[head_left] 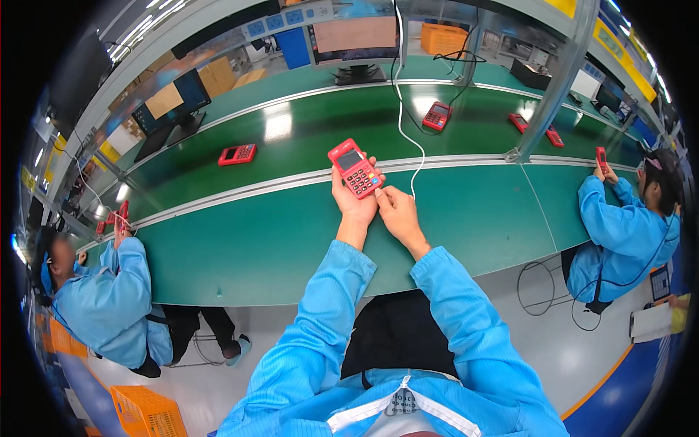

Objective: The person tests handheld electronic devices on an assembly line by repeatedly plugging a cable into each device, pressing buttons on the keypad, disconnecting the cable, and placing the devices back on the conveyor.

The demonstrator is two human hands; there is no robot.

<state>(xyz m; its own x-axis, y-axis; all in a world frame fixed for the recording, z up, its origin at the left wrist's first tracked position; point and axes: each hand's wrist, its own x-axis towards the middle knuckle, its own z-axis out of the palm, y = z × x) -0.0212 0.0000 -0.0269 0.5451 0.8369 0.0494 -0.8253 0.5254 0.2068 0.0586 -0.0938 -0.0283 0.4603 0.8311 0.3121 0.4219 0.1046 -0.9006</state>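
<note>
Head view: the landmark is a matte green counter (240, 247) with a straight far edge. A red handheld plastic terminal (354, 169), with a dark screen and a keypad that includes a few coloured keys, is held up over the far part of the counter, face up and slightly tilted. The left grip (355, 207), a bare hand, is closed around it, palm beneath and fingertips showing at its right side. The right grip (399, 216), also bare, is bent at the terminal's lower right corner; cannot tell whether it pinches the casing or only touches it. Both wrists emerge from light-blue sleeves (309, 320).

Just beyond the counter runs a pale metal rail (466, 160); past that, a glossy dark-green belt (320, 124). On the belt: one red terminal lying left of centre (238, 154), another right of centre (437, 116), two more behind a metal post (537, 91) at right. A thin white cable (403, 95) hangs down to the counter's far edge, right of the hands. At the counter's left end sits a co-worker in light blue (105, 309); at its right end, another co-worker (622, 226) holds a red device (601, 156).
</note>
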